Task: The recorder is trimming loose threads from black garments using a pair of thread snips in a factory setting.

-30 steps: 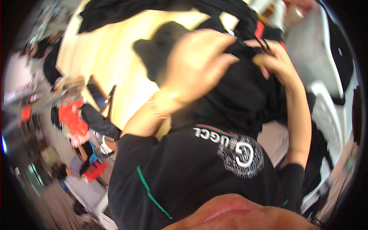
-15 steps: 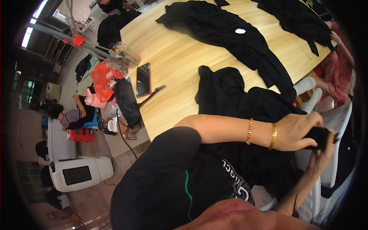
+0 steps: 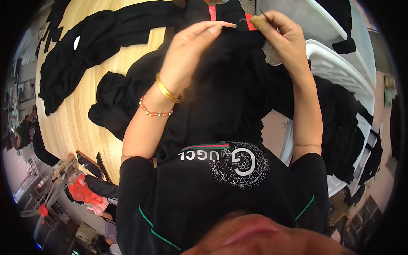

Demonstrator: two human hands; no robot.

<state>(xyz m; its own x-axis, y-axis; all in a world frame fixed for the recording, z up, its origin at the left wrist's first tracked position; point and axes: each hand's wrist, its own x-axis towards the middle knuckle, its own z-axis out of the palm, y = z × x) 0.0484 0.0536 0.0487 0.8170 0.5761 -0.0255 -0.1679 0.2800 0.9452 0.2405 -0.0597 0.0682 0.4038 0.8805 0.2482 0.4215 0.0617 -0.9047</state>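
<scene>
Looking at black cloth (image 3: 216,85): matte, soft, bunched, deep folds through the middle, rounded lobes at left. Directly ahead of the chest, left part lying over worktop (image 3: 78,123), far edge up between the two hands. Red strips (image 3: 212,12) at that edge; can't tell if part of it or behind.

Left hand (image 3: 187,44): thumb and forefinger extended, tips nearly together at the far edge; can't tell if pinching any. Right hand (image 3: 289,40): curled closed on thin dark tool (image 3: 267,17), tan cover (image 3: 256,22) on thumb tip.

Vs half a second ago: hands no longer together at far right around a dark item; now apart, straight ahead. View swung too: worktop now mostly at left, phone (image 3: 88,163) down at lower left, white chair (image 3: 340,70) showing more at right.
</scene>
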